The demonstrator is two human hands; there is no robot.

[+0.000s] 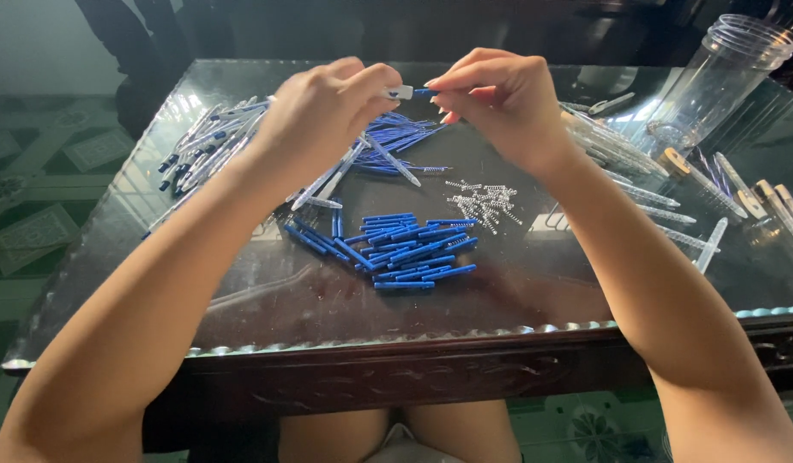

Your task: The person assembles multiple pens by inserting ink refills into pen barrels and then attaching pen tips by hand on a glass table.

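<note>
Bare knees (396, 429) show at the bottom edge, below the carved dark wooden table front (396, 381). Above it lies the glass table top (268, 300), and near its middle sits a heap of short blue plastic pen parts (405, 249). Just right of the heap and a little beyond it lies a small cluster of thin metal springs (482, 201). Beyond the heap, a fan of thin blue refills (396, 137) rests partly hidden behind the hands. Over those refills, the left hand (319, 111) pinches a small white pen piece (399, 92), and the right hand (499, 103) is closed on a thin blue refill end (424, 91) touching that piece. Left of the heap lie assembled pens (208, 141); right of it, clear pen barrels (645, 189) and a tall clear plastic jar (722, 77).
</note>
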